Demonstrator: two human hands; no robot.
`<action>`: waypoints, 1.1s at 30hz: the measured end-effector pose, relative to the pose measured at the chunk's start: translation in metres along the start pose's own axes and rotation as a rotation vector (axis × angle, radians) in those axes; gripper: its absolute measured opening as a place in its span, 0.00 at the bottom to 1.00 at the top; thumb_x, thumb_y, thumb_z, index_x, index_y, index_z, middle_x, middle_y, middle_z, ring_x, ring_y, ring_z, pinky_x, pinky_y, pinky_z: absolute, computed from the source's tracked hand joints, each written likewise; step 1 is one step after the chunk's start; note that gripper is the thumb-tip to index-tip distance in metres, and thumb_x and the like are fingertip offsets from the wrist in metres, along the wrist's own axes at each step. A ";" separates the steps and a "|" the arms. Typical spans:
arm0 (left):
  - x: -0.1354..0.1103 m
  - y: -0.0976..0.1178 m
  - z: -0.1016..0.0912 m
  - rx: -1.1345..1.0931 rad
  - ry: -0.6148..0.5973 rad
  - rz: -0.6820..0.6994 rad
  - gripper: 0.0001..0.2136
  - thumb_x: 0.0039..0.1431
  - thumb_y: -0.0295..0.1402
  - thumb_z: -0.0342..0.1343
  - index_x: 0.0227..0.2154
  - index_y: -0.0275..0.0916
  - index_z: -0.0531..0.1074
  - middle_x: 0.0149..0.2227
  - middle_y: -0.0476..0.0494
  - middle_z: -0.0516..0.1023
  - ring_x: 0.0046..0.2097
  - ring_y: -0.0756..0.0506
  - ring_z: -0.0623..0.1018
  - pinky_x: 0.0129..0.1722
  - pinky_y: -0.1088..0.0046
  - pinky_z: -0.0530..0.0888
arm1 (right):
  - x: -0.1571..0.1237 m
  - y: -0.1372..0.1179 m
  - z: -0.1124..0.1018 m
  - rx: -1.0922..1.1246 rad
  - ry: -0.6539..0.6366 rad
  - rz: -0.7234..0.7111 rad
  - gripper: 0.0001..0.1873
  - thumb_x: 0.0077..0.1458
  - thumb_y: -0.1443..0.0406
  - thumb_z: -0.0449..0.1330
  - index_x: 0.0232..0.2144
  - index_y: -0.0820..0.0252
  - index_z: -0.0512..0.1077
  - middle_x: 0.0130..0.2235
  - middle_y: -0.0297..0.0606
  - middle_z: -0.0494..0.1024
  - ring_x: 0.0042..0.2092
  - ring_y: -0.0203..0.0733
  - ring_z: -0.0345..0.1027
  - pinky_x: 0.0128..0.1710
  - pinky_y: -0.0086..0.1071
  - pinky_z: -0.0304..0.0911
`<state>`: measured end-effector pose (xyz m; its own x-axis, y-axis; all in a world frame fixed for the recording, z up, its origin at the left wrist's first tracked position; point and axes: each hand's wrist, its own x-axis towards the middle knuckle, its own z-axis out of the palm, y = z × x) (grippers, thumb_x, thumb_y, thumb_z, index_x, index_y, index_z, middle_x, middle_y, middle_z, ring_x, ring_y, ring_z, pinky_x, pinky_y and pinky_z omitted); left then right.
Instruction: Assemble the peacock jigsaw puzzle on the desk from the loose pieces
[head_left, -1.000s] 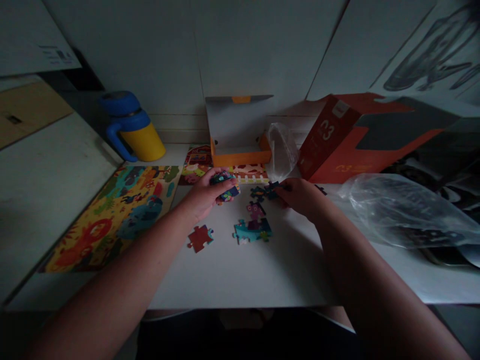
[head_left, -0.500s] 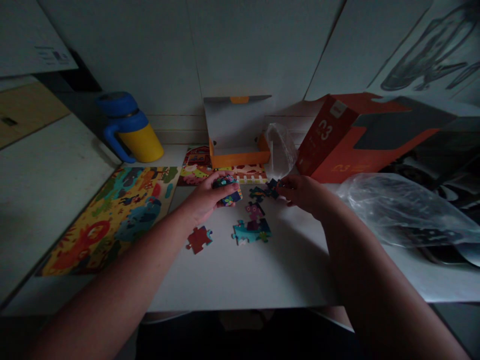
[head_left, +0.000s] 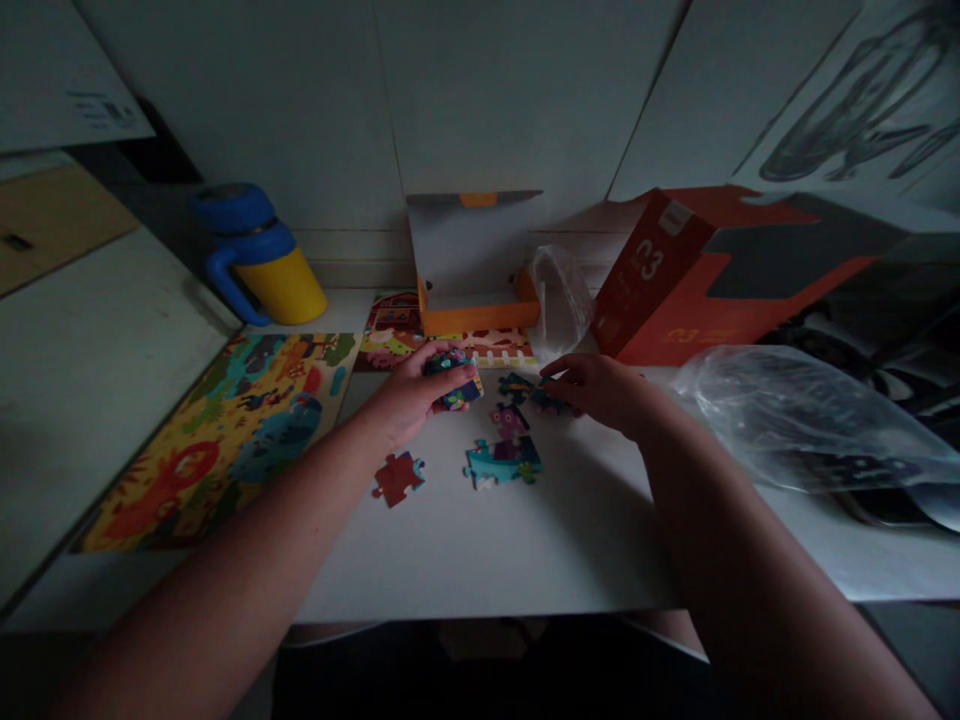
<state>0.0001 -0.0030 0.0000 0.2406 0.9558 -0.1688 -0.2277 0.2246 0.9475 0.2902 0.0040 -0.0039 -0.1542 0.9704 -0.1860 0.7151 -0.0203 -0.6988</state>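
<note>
My left hand (head_left: pixel 424 392) is closed around a stack of dark, colourful jigsaw puzzle pieces (head_left: pixel 459 397), thumb on top. Over to the right, the curled fingers of my right hand (head_left: pixel 589 388) grip a dark blue puzzle piece (head_left: pixel 549 399) low at the table; its far side is hidden under them. Another dark piece (head_left: pixel 516 386) with orange marks lies just left of those fingers. Nearer to me are a purple piece with eyes (head_left: pixel 510 421) and a joined teal section (head_left: pixel 491 466). A lone reddish-brown piece (head_left: pixel 398 479) rests below my left hand.
A yellow animal picture sheet (head_left: pixel 277 430) lies at left, with a blue and yellow jug (head_left: pixel 277 275) behind it. An open orange box (head_left: pixel 480 318) stands on another picture sheet (head_left: pixel 382 345). At right are a big orange box (head_left: pixel 675 290) and clear plastic bags (head_left: pixel 795 420).
My right hand has shifted slightly down and toward me, with the dark blue piece now lower and partly under its fingers. My left hand and its stack have barely moved.
</note>
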 end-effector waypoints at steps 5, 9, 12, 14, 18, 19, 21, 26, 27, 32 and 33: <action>-0.001 0.001 0.001 0.001 0.006 -0.008 0.27 0.47 0.39 0.78 0.49 0.45 0.76 0.48 0.43 0.78 0.44 0.44 0.80 0.36 0.69 0.80 | 0.002 -0.002 0.008 -0.086 0.059 -0.020 0.08 0.61 0.62 0.66 0.43 0.54 0.81 0.37 0.37 0.87 0.32 0.40 0.78 0.29 0.30 0.65; 0.000 0.000 0.000 0.009 -0.006 0.001 0.27 0.47 0.40 0.78 0.49 0.45 0.76 0.50 0.41 0.78 0.45 0.43 0.80 0.36 0.69 0.80 | 0.000 -0.006 0.012 -0.122 0.076 -0.043 0.08 0.60 0.61 0.66 0.41 0.53 0.82 0.39 0.36 0.86 0.35 0.41 0.78 0.34 0.31 0.66; 0.000 -0.001 -0.001 0.008 -0.008 0.002 0.28 0.46 0.40 0.78 0.50 0.45 0.76 0.49 0.42 0.78 0.44 0.44 0.80 0.36 0.69 0.80 | -0.001 -0.011 0.014 -0.187 0.119 -0.066 0.07 0.60 0.60 0.67 0.39 0.54 0.82 0.39 0.36 0.86 0.37 0.42 0.77 0.36 0.32 0.66; 0.000 -0.001 -0.001 0.003 -0.008 -0.002 0.28 0.46 0.40 0.78 0.50 0.45 0.76 0.48 0.42 0.78 0.43 0.44 0.80 0.36 0.69 0.79 | -0.003 -0.014 0.017 -0.244 0.162 -0.080 0.07 0.60 0.60 0.67 0.39 0.54 0.82 0.38 0.36 0.85 0.38 0.43 0.76 0.37 0.33 0.65; 0.000 -0.002 -0.002 0.002 -0.016 -0.001 0.28 0.47 0.39 0.77 0.50 0.45 0.75 0.48 0.42 0.79 0.43 0.44 0.80 0.35 0.69 0.79 | -0.002 -0.020 0.023 -0.329 0.225 -0.096 0.06 0.61 0.61 0.66 0.38 0.56 0.81 0.38 0.38 0.84 0.38 0.44 0.75 0.37 0.33 0.62; 0.001 -0.002 -0.002 0.003 -0.015 -0.001 0.28 0.47 0.39 0.77 0.50 0.45 0.75 0.48 0.42 0.79 0.44 0.44 0.80 0.35 0.70 0.79 | -0.002 -0.021 0.025 -0.348 0.236 -0.099 0.07 0.61 0.60 0.66 0.38 0.56 0.80 0.38 0.39 0.84 0.38 0.44 0.75 0.37 0.34 0.62; 0.001 -0.003 -0.002 0.007 -0.012 -0.005 0.28 0.48 0.40 0.77 0.51 0.45 0.75 0.48 0.42 0.79 0.43 0.44 0.80 0.35 0.70 0.79 | 0.000 -0.023 0.028 -0.403 0.266 -0.110 0.08 0.63 0.60 0.65 0.40 0.58 0.80 0.40 0.42 0.84 0.40 0.46 0.75 0.39 0.34 0.62; 0.000 -0.002 0.000 0.018 -0.009 -0.012 0.28 0.46 0.40 0.78 0.50 0.46 0.75 0.48 0.43 0.80 0.42 0.44 0.81 0.35 0.70 0.78 | 0.004 -0.024 0.035 -0.496 0.321 -0.167 0.13 0.65 0.56 0.63 0.43 0.58 0.79 0.44 0.46 0.82 0.45 0.49 0.75 0.45 0.37 0.63; 0.000 -0.002 0.001 0.019 -0.003 -0.011 0.28 0.46 0.40 0.78 0.50 0.45 0.75 0.48 0.43 0.79 0.42 0.44 0.81 0.34 0.70 0.78 | 0.004 -0.024 0.035 -0.498 0.323 -0.173 0.13 0.66 0.56 0.63 0.43 0.58 0.79 0.44 0.46 0.82 0.45 0.49 0.74 0.45 0.37 0.63; 0.000 0.000 0.002 0.012 0.010 -0.006 0.28 0.45 0.40 0.78 0.49 0.45 0.76 0.48 0.42 0.79 0.44 0.44 0.80 0.35 0.69 0.79 | 0.008 -0.026 0.036 -0.451 0.287 -0.207 0.09 0.66 0.59 0.63 0.41 0.58 0.79 0.43 0.45 0.81 0.42 0.47 0.74 0.43 0.35 0.63; 0.000 0.000 0.002 0.012 0.011 -0.005 0.28 0.45 0.40 0.78 0.49 0.45 0.76 0.48 0.42 0.79 0.44 0.44 0.80 0.35 0.70 0.79 | 0.010 -0.027 0.037 -0.441 0.281 -0.210 0.09 0.66 0.59 0.63 0.41 0.58 0.79 0.43 0.45 0.81 0.42 0.46 0.74 0.42 0.35 0.62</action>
<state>0.0022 -0.0037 0.0009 0.2317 0.9566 -0.1768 -0.2149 0.2276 0.9497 0.2443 0.0049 -0.0119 -0.1795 0.9708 0.1588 0.9152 0.2240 -0.3349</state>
